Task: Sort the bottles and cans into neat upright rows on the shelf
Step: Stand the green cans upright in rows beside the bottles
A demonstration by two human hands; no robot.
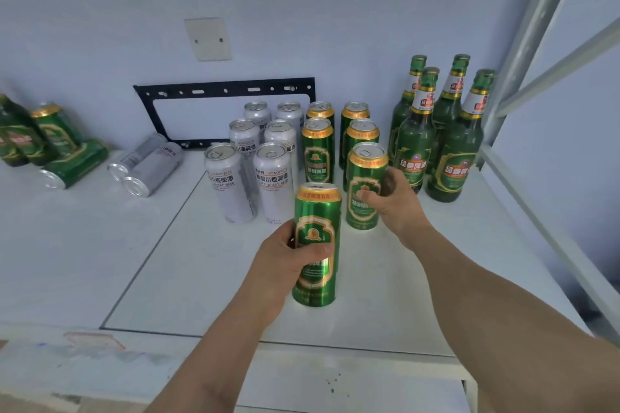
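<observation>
My left hand [292,261] grips an upright green can [317,221] in front of the left green column. My right hand [392,201] holds another upright green can [364,178] at the front of the right green column. Behind them stand several green cans [318,147] in two columns. Left of those, several silver cans [273,178] stand upright in two columns. Several green bottles [449,151] stand at the right. On the white shelf [208,261], at the left, two silver cans [152,166] and a green can [75,164] lie on their sides.
More green bottles and a can [53,131] lean together at the far left. A black metal bracket [228,90] rests against the back wall. Grey shelf posts [533,37] rise at the right. The shelf's front edge [335,349] runs below my forearms.
</observation>
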